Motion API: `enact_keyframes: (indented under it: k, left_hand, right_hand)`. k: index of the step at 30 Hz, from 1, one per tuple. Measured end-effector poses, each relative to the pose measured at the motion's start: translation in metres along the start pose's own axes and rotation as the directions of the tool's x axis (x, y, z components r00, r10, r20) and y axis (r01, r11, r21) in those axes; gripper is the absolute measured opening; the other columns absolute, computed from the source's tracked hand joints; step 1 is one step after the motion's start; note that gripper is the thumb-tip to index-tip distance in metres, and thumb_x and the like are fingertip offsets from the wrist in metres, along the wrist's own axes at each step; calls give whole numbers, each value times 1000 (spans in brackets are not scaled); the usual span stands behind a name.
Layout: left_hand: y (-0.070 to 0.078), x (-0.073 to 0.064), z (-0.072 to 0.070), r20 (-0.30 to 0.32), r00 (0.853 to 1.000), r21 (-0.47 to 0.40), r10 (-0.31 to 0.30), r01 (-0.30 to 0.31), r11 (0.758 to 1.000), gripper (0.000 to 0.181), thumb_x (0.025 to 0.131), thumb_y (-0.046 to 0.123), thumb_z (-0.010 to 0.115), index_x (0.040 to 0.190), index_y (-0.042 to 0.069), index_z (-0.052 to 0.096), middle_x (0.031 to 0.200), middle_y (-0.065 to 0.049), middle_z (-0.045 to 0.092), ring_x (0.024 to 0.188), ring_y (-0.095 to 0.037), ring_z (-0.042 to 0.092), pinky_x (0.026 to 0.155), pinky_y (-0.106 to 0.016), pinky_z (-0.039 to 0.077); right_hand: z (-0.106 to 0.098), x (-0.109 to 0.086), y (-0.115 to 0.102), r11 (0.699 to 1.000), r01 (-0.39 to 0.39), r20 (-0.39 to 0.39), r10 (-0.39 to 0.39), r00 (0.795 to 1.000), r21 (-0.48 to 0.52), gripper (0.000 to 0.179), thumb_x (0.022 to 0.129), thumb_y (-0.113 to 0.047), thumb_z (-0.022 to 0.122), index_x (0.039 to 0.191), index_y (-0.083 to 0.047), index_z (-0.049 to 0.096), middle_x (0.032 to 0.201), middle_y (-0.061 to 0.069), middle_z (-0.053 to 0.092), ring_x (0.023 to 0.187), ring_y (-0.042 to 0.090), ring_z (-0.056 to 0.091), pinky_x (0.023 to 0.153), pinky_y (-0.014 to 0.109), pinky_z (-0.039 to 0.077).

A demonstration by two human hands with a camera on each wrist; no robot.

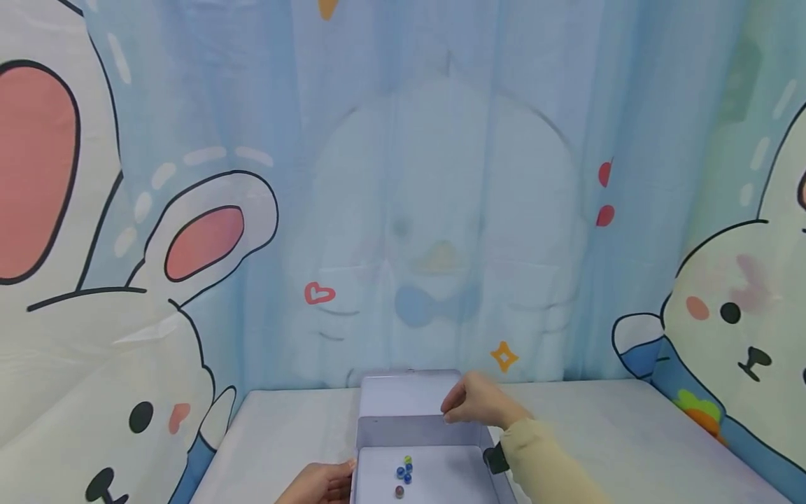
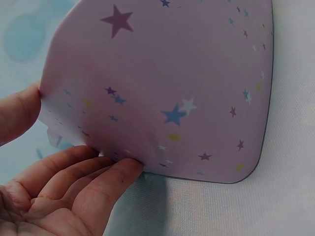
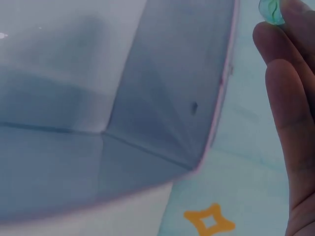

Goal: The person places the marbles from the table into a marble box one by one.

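A pale lilac box [image 1: 450, 476] with its hinged lid [image 1: 406, 395] raised at the back stands before me. My left hand [image 1: 321, 483] grips its left side; the left wrist view shows the thumb at one edge and the fingers under another edge of the star-printed wall [image 2: 197, 73]. Above the box's back right part, my right hand [image 1: 475, 402] pinches a clear green glass marble [image 3: 269, 11] between thumb and fingertips. Inside, toward the left, lie several marbles: a yellow-green marble [image 1: 408, 460], blue marbles [image 1: 400, 472] and a brownish marble [image 1: 399, 492].
A white cloth covers the table [image 1: 296, 427] on both sides of the box. Close behind it hangs a light blue curtain [image 1: 352, 210] printed with cartoon rabbits. A dark wrist device [image 1: 495, 459] sits near the box's right wall.
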State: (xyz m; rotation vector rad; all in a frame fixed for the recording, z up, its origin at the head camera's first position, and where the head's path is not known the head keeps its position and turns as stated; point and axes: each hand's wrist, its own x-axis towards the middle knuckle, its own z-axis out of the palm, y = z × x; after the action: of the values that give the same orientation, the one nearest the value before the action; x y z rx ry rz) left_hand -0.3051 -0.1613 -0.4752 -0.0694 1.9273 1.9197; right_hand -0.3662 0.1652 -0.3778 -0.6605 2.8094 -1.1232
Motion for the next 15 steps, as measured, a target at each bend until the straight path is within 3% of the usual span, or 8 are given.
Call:
enact_keyframes:
  k: [6,15]
  left_hand:
    - [0,1,0,2,1000,-6,14,-14,1000,57,103,26,62,128,-24,54,113,-21,75,110,-25,70,99,-41,57]
    - [0,1,-1,-1,1000,-13,16,-16,1000,56,103,26,63,127,-24,55,111,-19,75,109,-26,71,97,-40,58]
  right_hand:
    - [29,10,0,1000,-23,27,23,999,9,12,75,1,86,85,-1,80,76,3,76,68,11,67,61,28,56]
    - [61,14,-3,993,-117,99,119,988,-30,10,75,1,86,80,-4,78,70,1,73,64,13,64,61,29,57]
